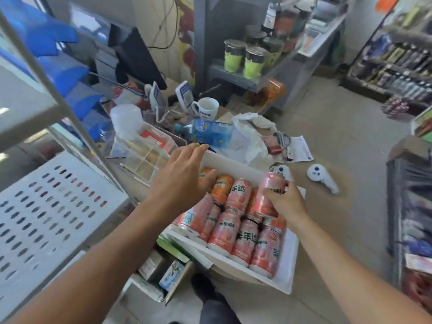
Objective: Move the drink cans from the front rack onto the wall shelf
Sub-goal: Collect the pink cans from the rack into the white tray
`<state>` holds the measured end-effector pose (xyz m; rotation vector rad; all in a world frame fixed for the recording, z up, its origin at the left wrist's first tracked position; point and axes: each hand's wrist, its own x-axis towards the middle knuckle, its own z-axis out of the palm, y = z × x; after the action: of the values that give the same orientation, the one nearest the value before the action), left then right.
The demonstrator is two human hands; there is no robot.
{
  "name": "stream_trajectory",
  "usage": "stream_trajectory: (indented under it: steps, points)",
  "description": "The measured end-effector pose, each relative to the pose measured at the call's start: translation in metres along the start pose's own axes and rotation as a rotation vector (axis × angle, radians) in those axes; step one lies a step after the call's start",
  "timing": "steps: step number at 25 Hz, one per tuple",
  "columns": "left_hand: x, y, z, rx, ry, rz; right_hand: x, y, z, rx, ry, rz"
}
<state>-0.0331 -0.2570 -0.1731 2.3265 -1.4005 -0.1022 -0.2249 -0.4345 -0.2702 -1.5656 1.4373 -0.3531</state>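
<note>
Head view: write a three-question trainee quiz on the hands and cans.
1. True or false: the right hand holds a pink can.
2. Which can colour lies under the left hand: A green, B orange, C blue?
3. Fill in: the cans sit in a white ____.

Key: 1 true; 2 B; 3 tray.

Pink cans stand packed in rows in a white tray near centre; orange cans stand at its far left; one pink can is raised, tilted, at the far right.
</note>
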Motion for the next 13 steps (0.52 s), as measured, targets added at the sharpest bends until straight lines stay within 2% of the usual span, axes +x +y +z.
stream_trajectory:
  steps: [4, 8, 13]
  points:
    - [0.011, 0.0, 0.006, 0.095, -0.009, 0.028, 0.017, 0.025, 0.004, -0.104, 0.03, 0.125]
    - [0.014, -0.007, 0.01, 0.126, -0.008, 0.029, 0.028, 0.036, 0.011, -0.188, 0.047, 0.161]
    - [0.006, -0.021, 0.008, 0.148, 0.0, -0.007, 0.028, 0.026, 0.012, -0.384, -0.059, 0.178]
